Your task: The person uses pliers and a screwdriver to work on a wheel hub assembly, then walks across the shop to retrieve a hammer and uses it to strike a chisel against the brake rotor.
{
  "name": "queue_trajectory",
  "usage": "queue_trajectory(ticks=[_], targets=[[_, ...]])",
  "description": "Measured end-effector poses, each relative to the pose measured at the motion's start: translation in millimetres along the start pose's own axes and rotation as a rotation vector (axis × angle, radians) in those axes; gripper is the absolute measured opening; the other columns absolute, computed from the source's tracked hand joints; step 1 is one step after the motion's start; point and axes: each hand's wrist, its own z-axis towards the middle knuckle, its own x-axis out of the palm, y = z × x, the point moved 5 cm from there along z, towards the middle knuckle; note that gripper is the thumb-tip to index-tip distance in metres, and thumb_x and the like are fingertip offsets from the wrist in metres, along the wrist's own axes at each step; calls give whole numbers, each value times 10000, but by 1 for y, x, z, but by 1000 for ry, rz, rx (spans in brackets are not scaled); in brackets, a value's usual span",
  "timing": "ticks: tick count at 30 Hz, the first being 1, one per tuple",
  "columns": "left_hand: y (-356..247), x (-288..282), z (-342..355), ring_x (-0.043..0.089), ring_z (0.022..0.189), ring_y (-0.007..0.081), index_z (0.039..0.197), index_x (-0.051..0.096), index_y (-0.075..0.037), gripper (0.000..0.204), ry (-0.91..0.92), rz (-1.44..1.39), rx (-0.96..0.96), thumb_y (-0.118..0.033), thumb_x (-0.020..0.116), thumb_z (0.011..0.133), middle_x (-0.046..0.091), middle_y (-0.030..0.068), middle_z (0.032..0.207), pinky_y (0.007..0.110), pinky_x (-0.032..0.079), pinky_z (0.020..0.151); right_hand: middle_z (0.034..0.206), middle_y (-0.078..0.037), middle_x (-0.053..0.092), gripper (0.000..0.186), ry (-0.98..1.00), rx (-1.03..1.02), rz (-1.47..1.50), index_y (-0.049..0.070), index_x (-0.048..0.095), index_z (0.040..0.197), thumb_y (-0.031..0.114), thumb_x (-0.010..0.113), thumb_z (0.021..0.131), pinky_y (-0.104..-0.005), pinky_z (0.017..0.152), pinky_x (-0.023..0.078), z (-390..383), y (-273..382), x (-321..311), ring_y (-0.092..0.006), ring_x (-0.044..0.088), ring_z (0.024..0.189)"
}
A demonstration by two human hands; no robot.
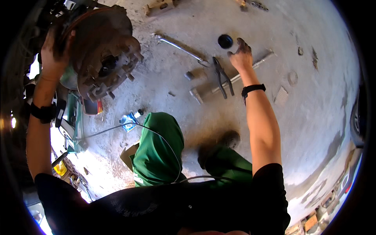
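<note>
At the upper left is a rusty brake drum (pixel 102 27) with a wheel hub (pixel 88 78) carrying several studs. My left hand (pixel 55 58) grips the drum's left edge, its fingers partly lost in shadow. My right hand (pixel 241 55) reaches over the concrete floor with grease-blackened fingers, thumb and forefinger apart and nothing between them. Just left of those fingertips lies a round black cap (pixel 225 41), with a small gap between. Black-handled pliers (pixel 223 77) lie below it, across a long metal bar (pixel 258 62) that passes near my right wrist.
A chrome wrench (pixel 176 46) lies on the floor near a small socket (pixel 189 75). A crumpled blue-labelled plastic bottle (pixel 129 122) is beside my green-trousered knee (pixel 158 145). A thin cable (pixel 156 133) crosses that knee. A rusty metal part (pixel 159 7) sits at the top.
</note>
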Motion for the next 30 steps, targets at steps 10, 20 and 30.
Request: queue_trajectory(ticks=[10,20,30], targets=[[-32,-8,16,639,810,347,1069,597,-14,257,147,67,-91,-176,640,874,643,206,915,354,498,691,1180,-156,570,769,8,-156,238,98,446,1252,109,820,580,-425,939,438,40,-10,44,-356,527,1107],[-44,-22,18,592,686,366,910,610,-2,159,159,142,-75,-125,635,812,596,189,769,419,475,591,1042,-177,606,730,253,-807,632,27,408,1242,389,779,728,-388,738,584,-104,213,-66,-328,661,881],[-51,-13,25,582,692,386,921,619,2,210,94,122,57,-190,628,838,625,201,825,421,477,607,961,-179,611,663,-345,-690,750,-20,491,1122,255,849,637,-349,669,550,-133,319,-82,-315,652,764]])
